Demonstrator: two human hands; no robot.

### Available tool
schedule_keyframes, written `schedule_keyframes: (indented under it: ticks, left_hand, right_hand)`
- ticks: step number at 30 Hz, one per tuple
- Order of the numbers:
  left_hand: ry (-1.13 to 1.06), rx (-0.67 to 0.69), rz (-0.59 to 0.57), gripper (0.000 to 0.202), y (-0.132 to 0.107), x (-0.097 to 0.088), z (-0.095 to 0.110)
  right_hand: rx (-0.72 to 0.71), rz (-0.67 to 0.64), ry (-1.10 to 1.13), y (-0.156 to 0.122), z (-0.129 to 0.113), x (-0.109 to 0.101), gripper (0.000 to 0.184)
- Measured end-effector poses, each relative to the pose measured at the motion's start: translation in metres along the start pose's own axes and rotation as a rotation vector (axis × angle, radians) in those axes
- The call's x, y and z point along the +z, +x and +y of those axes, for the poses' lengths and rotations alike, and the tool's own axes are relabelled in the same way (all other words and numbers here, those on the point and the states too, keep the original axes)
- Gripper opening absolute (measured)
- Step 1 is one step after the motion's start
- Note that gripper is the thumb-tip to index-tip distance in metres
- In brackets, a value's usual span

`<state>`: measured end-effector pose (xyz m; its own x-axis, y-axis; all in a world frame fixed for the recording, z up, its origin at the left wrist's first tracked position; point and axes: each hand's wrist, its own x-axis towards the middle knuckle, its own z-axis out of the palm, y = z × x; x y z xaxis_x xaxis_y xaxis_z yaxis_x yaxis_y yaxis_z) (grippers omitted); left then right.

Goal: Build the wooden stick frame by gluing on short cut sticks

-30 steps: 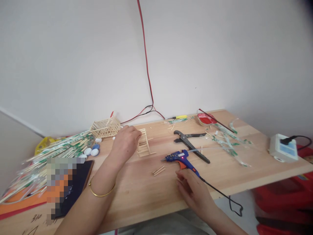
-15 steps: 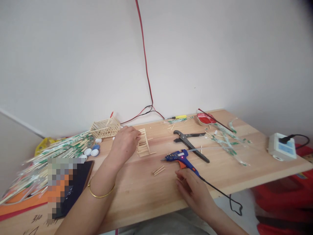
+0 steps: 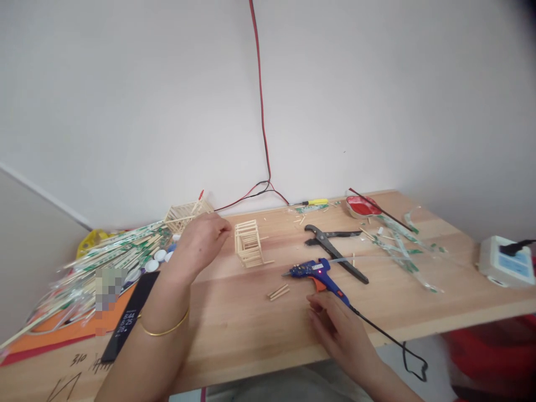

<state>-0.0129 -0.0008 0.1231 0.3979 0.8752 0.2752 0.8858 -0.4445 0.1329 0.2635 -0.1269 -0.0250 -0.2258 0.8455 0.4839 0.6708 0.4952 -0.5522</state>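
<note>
My left hand (image 3: 201, 240) hovers over the wooden table (image 3: 234, 329), its fingers loosely bent with nothing seen in them. It is a short way left of a small open frame of glued sticks (image 3: 249, 244), not touching it. Behind the hand stands a larger stick frame (image 3: 184, 215). My right hand (image 3: 339, 330) lies open and flat on the table, fingertips just short of the handle of a blue and orange glue gun (image 3: 314, 271). Two short cut sticks (image 3: 278, 292) lie left of that hand.
Black cutters (image 3: 335, 251) lie behind the glue gun. A pile of wrapped chopsticks (image 3: 104, 259), bottle caps (image 3: 157, 258) and a black phone (image 3: 129, 315) fill the left side. Torn wrappers (image 3: 402, 240), a red dish (image 3: 362, 205) and a white power socket (image 3: 506, 259) sit right. A red-black wire (image 3: 262, 111) hangs down the wall.
My left hand has let go of the small stick frame and drawn back to the left. The view has shifted a little. My right hand has stayed beside the glue gun.
</note>
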Motion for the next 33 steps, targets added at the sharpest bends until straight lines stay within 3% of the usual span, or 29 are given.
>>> schedule_keyframes:
  ticks: [13,17,24,33]
  left_hand:
    - [0.01,0.033,-0.045,0.021,0.006,0.011,0.002]
    - [0.011,0.032,-0.043,0.021,0.005,0.011,0.001]
    - [0.075,-0.007,-0.082,0.023,0.004,0.01,0.001]
    - [0.136,0.014,-0.054,0.025,0.004,0.015,0.002]
  right_hand:
    - [-0.021,-0.014,0.036,0.006,-0.007,-0.003,0.016]
    - [-0.057,0.052,0.09,0.039,-0.019,-0.002,0.017]
    - [0.009,0.099,0.25,0.11,-0.041,0.011,0.021]
    - [-0.003,0.073,0.26,0.126,-0.037,0.028,0.021]
